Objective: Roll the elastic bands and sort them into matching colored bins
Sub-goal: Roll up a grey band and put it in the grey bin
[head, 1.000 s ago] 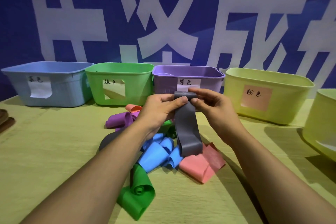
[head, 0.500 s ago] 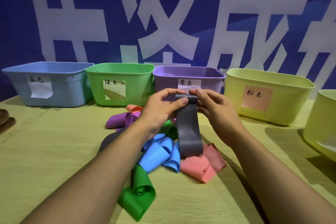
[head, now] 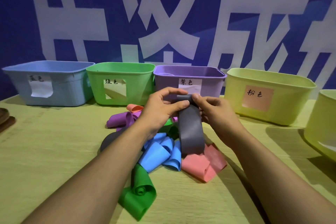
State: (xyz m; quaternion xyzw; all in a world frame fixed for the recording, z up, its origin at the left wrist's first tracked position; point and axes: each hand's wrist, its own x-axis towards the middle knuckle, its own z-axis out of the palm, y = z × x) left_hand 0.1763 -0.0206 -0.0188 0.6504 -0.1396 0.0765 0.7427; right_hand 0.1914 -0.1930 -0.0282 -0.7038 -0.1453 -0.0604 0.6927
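Grey elastic band (head: 190,129) hangs lengthwise toward the surface's (head: 54,151) near edge above the loose pile mid-surface, its rolled top end crosswise between the left hand (head: 161,109) and right hand (head: 212,111), both sets of fingers pinching it equally close.

Far-right bin (head: 320,125) cut off by edge; second grey band (head: 111,139) half-hidden under forearm.

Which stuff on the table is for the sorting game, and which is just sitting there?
For the job:
grey band, held by both hands: left, right
band pile
blue bin
green bin
purple bin
pink-label bin

Just there:
brown thing at the left edge
banner
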